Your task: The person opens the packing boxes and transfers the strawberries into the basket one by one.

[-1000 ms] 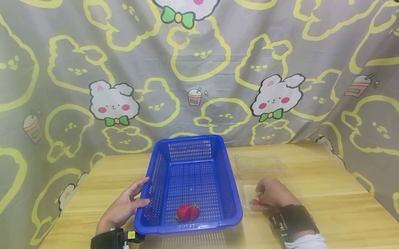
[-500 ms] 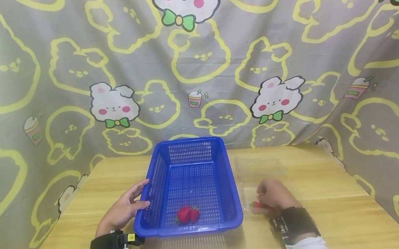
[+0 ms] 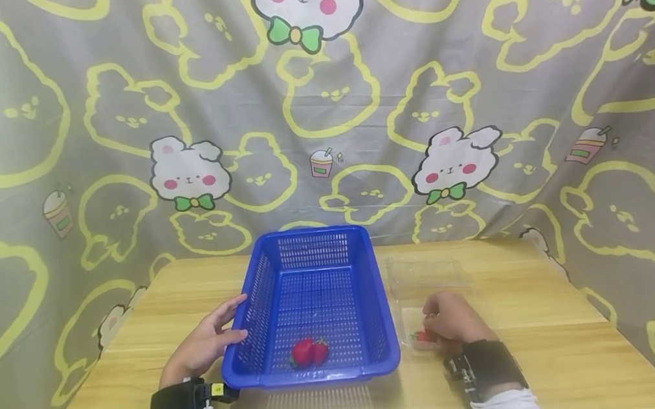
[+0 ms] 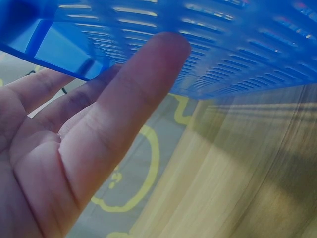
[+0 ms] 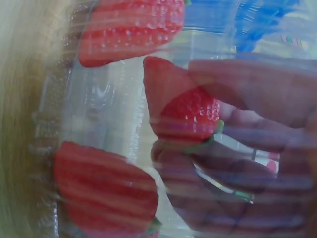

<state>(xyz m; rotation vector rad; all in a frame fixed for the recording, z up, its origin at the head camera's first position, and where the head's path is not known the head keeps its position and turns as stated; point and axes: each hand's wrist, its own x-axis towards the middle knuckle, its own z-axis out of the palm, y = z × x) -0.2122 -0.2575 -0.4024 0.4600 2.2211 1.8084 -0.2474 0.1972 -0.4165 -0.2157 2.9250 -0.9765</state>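
A blue plastic basket (image 3: 313, 376) with slotted walls stands mid-table, two strawberries (image 3: 303, 353) lying at its near end. My left hand (image 3: 202, 345) touches the basket's left side, fingers fairly straight; its thumb (image 4: 143, 84) presses on the outer slotted wall. To the right of the basket lies a clear plastic box (image 3: 403, 318), its lid (image 3: 427, 272) folded back. My right hand (image 3: 459, 318) reaches into that box. Through its clear wall, the right wrist view shows a strawberry (image 5: 185, 111) pinched between thumb and fingers, with other strawberries (image 5: 106, 191) beside it.
Everything stands on a light wooden table (image 3: 547, 309). A grey curtain (image 3: 347, 99) with yellow outlines and white cartoon animals hangs behind and along both sides. Each wrist carries a black strap (image 3: 491, 369) with a small device.
The view has shifted very slightly. My right hand has stayed in the clear box with only small finger movements; the left hand and the basket have kept their places.
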